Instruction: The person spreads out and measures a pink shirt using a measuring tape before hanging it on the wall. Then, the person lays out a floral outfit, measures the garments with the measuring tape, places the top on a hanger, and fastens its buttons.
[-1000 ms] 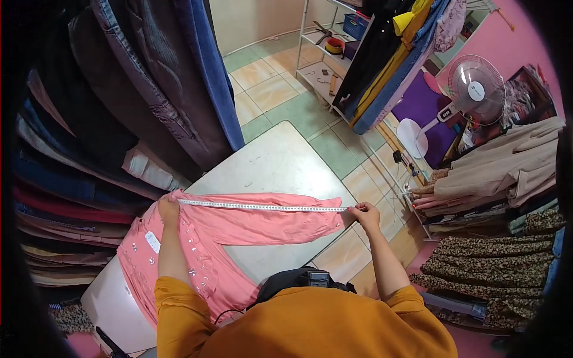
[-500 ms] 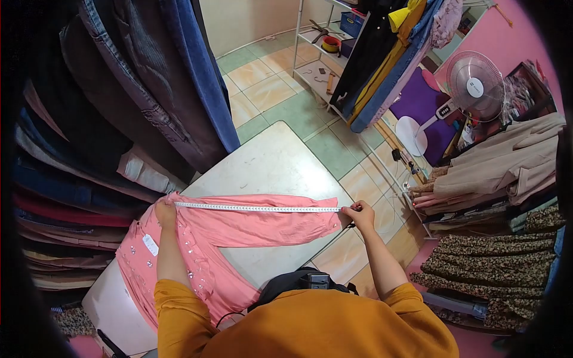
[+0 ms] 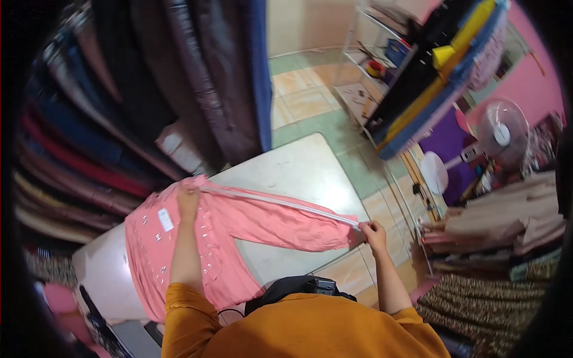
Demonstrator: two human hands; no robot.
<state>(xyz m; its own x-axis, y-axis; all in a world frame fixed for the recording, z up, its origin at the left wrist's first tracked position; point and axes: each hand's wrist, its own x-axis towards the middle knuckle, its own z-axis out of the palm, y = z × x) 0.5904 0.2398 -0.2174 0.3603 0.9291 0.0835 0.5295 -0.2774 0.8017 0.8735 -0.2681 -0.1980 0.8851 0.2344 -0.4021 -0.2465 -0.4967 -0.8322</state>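
A pink garment (image 3: 274, 224) with shiny studs and a white tag (image 3: 165, 219) lies over the white table (image 3: 298, 161), one sleeve stretched to the right. Along the sleeve's upper edge runs a white measuring tape (image 3: 286, 204). My left hand (image 3: 189, 196) is closed at the shoulder end of the sleeve, on the tape's left end; its fingertips are partly hidden. At the cuff end, my right hand (image 3: 373, 231) pinches the other end of the tape, just past the table's right edge.
Hanging trousers (image 3: 209, 71) and other clothes crowd the left side. A white shelf rack (image 3: 352, 89) stands behind, with more hanging clothes. On the right are a white fan (image 3: 501, 134), beige garments (image 3: 501, 203) and a patterned cloth (image 3: 477, 304).
The view has turned, so the scene appears shifted right and tilted. The tape now slopes down to the right. Both hands keep their places at its ends.
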